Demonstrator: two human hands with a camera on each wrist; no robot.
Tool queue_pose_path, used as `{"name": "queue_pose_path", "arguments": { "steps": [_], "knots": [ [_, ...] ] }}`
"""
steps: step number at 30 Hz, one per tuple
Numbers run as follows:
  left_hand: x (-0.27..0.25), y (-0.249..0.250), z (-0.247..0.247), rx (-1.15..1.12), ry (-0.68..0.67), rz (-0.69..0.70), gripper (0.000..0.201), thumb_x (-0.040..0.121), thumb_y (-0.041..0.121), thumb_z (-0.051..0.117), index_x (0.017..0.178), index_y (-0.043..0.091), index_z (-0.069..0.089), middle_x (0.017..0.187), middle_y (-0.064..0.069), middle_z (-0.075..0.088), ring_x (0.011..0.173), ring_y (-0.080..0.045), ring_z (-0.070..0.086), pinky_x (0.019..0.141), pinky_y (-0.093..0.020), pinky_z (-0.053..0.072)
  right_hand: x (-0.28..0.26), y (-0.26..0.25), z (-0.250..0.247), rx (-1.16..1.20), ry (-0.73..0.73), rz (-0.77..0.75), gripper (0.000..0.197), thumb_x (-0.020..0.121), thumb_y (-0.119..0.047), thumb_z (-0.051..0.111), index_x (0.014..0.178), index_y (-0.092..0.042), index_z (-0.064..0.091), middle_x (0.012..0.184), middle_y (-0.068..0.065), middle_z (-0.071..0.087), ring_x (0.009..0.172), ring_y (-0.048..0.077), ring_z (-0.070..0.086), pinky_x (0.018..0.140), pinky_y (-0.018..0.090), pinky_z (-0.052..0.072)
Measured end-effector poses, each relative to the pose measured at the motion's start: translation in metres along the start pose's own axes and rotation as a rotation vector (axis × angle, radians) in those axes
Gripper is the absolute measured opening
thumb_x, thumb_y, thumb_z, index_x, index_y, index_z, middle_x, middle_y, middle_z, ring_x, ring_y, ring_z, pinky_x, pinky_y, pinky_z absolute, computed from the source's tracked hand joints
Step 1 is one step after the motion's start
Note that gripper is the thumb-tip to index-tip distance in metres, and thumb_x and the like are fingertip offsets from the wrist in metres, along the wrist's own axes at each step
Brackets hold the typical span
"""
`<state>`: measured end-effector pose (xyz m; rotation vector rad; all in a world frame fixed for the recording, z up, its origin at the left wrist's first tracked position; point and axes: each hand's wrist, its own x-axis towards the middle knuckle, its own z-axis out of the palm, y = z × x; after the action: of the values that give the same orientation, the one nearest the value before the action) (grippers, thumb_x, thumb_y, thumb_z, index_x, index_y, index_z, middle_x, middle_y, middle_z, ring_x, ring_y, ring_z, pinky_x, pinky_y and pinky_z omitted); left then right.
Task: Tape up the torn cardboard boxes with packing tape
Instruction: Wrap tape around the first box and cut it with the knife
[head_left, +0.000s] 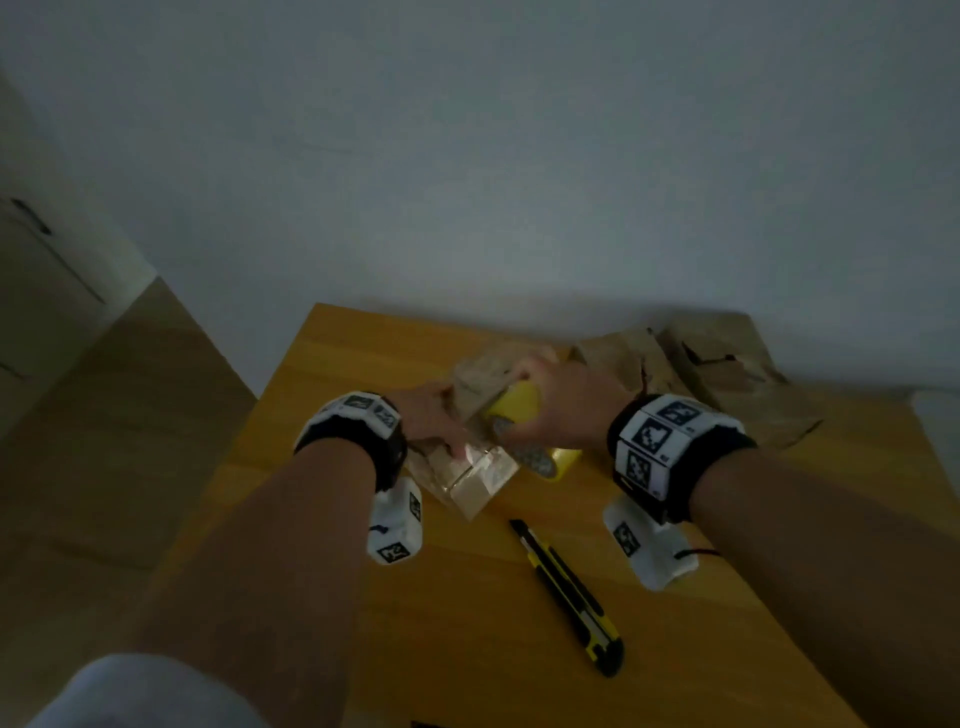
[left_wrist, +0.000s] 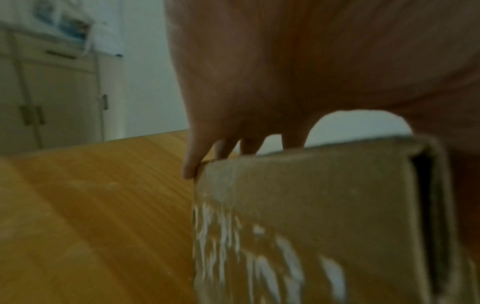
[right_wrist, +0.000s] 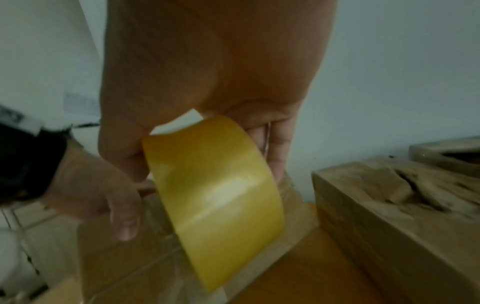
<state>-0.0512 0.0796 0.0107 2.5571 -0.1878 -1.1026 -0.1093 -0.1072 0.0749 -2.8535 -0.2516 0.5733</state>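
Head view: your left hand (head_left: 434, 415) lies on the small cardboard box (head_left: 475, 470) at the middle of the wooden surface (head_left: 467, 623), fingers laid over its top and left edge; left wrist view shows the fingers (left_wrist: 191, 164) fairly straight, tips hooked over the far edge of the box (left_wrist: 311, 205), pressing rather than gripping. Glossy clear tape is already on the near face of that box, wrinkled in spots. Your right hand (head_left: 563, 402) holds the yellow tape roll (head_left: 514, 402) just above the box; right wrist view confirms it, thumb on one side of the roll (right_wrist: 218, 197), fingers behind the other, roll standing on edge with its low end down at the box top. A second tape roll (head_left: 545, 460) lies flat on the surface just right of the box, under your right hand. Two more torn boxes sit at the far right of the surface by the wall: one (head_left: 623, 364) next to your right hand, another (head_left: 737, 374) beyond it, both with ragged tops. A yellow-and-black utility knife (head_left: 566, 597) lies on the surface nearer to you, between your forearms, apart from the box. Whether a tape strip runs from the roll to the box: cannot tell, too blurred.
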Motion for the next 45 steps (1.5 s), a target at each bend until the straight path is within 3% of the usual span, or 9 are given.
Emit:
{"name": "queue_pose_path", "arguments": {
  "steps": [5, 8, 15, 20, 24, 28, 34, 39, 45],
  "knots": [
    [-0.015, -0.009, -0.026, -0.112, 0.06, -0.018, 0.026, 0.085, 0.021, 0.061, 0.11, 0.02, 0.052, 0.115, -0.011, 0.048, 0.101, -0.029, 0.049, 0.078, -0.033, 0.038, 0.011, -0.017, -0.015, 0.206, 0.178, -0.135, 0.08, 0.073, -0.055, 0.073, 0.136, -0.025, 0.034, 0.115, 0.001, 0.061, 0.094, 0.022, 0.062, 0.076, 0.042, 0.055],
    [-0.016, -0.004, -0.034, -0.05, 0.293, 0.07, 0.022, 0.081, 0.014, 0.062, 0.102, 0.016, 0.057, 0.105, -0.01, 0.056, 0.097, -0.03, 0.056, 0.075, -0.033, 0.042, 0.022, -0.03, -0.009, 0.22, 0.256, -0.11, 0.081, 0.081, -0.046, 0.072, 0.143, -0.022, 0.026, 0.114, 0.005, 0.06, 0.096, 0.023, 0.061, 0.069, 0.032, 0.045],
    [-0.002, -0.005, -0.011, 0.35, 0.209, -0.061, 0.134, 0.056, 0.07, 0.075, 0.15, 0.013, -0.002, 0.154, -0.014, 0.013, 0.141, -0.039, 0.017, 0.112, -0.055, 0.025, 0.036, -0.039, -0.01, 0.223, 0.266, -0.11, 0.076, 0.088, -0.039, 0.065, 0.148, -0.025, 0.021, 0.112, 0.009, 0.062, 0.086, 0.022, 0.059, 0.065, 0.028, 0.041],
    [-0.002, -0.003, -0.011, 0.355, 0.195, -0.033, 0.126, 0.062, 0.064, 0.075, 0.15, 0.017, -0.003, 0.152, -0.015, 0.016, 0.138, -0.043, 0.02, 0.108, -0.056, 0.031, 0.038, -0.042, -0.022, 0.155, 0.211, -0.047, 0.067, 0.088, -0.042, 0.061, 0.145, -0.026, 0.03, 0.091, 0.002, 0.06, 0.072, 0.021, 0.056, 0.059, 0.034, 0.046],
    [0.001, -0.002, -0.015, 0.338, 0.152, -0.066, 0.125, 0.07, 0.064, 0.07, 0.15, 0.017, -0.014, 0.156, -0.018, 0.008, 0.141, -0.044, 0.015, 0.113, -0.054, 0.025, 0.024, -0.028, -0.028, -0.016, 0.135, -0.045, 0.063, 0.086, -0.054, 0.058, 0.14, -0.023, 0.047, 0.126, 0.004, 0.061, 0.105, 0.025, 0.061, 0.084, 0.037, 0.052],
    [0.005, -0.001, -0.017, 0.275, 0.144, -0.085, 0.13, 0.066, 0.062, 0.074, 0.15, 0.019, -0.015, 0.156, -0.02, 0.007, 0.141, -0.045, 0.013, 0.111, -0.056, 0.026, 0.016, -0.015, -0.01, -0.155, 0.028, -0.073, 0.053, 0.085, -0.056, 0.054, 0.114, -0.015, 0.068, 0.105, 0.008, 0.069, 0.091, 0.026, 0.066, 0.079, 0.043, 0.057],
    [0.004, -0.003, -0.005, 0.324, 0.238, 0.031, 0.114, 0.064, 0.079, 0.06, 0.142, 0.05, -0.019, 0.153, -0.015, 0.012, 0.138, -0.046, 0.018, 0.107, -0.064, 0.023, 0.029, -0.012, 0.012, -0.192, -0.033, -0.031, 0.039, 0.082, -0.055, 0.06, 0.103, -0.024, 0.068, 0.085, -0.002, 0.066, 0.071, 0.016, 0.061, 0.059, 0.032, 0.054],
    [0.0, -0.006, 0.01, 0.445, 0.316, 0.11, 0.107, 0.059, 0.091, 0.036, 0.141, 0.052, -0.021, 0.159, -0.002, -0.016, 0.146, -0.035, -0.012, 0.11, -0.067, -0.003, 0.032, -0.008, 0.018, -0.119, -0.029, -0.021, 0.04, 0.082, -0.056, 0.06, 0.111, -0.03, 0.066, 0.084, -0.004, 0.065, 0.069, 0.015, 0.06, 0.056, 0.028, 0.049],
    [-0.008, 0.005, -0.008, 0.349, 0.259, 0.059, 0.102, 0.076, 0.06, 0.063, 0.145, 0.049, -0.011, 0.156, -0.009, 0.007, 0.137, -0.041, 0.021, 0.109, -0.054, 0.025, 0.024, -0.006, 0.013, -0.116, -0.004, -0.056, 0.056, 0.083, -0.057, 0.06, 0.134, -0.039, 0.045, 0.096, -0.006, 0.065, 0.069, 0.013, 0.055, 0.055, 0.027, 0.045]
  ]
}}
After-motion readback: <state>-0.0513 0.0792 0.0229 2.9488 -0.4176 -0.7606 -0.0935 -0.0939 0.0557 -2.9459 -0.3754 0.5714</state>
